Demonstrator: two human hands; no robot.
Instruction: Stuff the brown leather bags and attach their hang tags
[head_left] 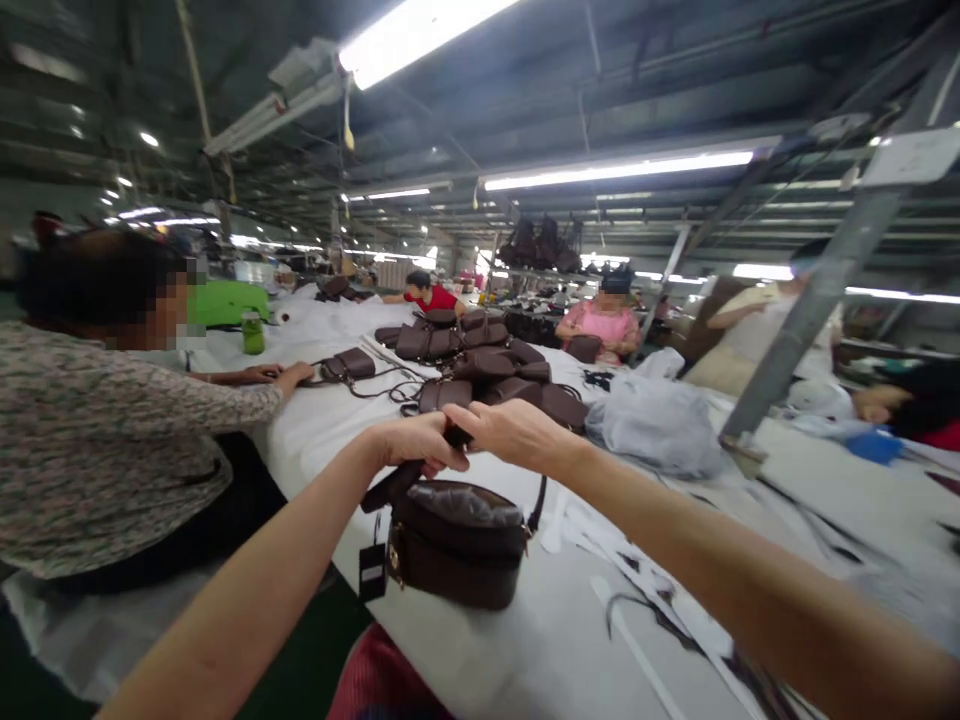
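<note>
A dark brown bag [459, 560] stands on the white table just below my hands, its top open on clear plastic inside. A black tag [372, 572] hangs at its left side. My left hand [420, 442] and my right hand [495, 428] meet above the bag, fingers closed on its dark strap. Part of the strap [391, 487] loops below my left hand, and another length runs down to the bag's right end. The fingers hide the piece of strap between them.
A pile of brown bags [487, 362] lies beyond my hands. Clear plastic bags [656, 425] are to its right, white strips [637, 590] nearer. On the left, a person [112, 440] reaches toward another bag [349, 365]. A green bottle [253, 332] stands behind.
</note>
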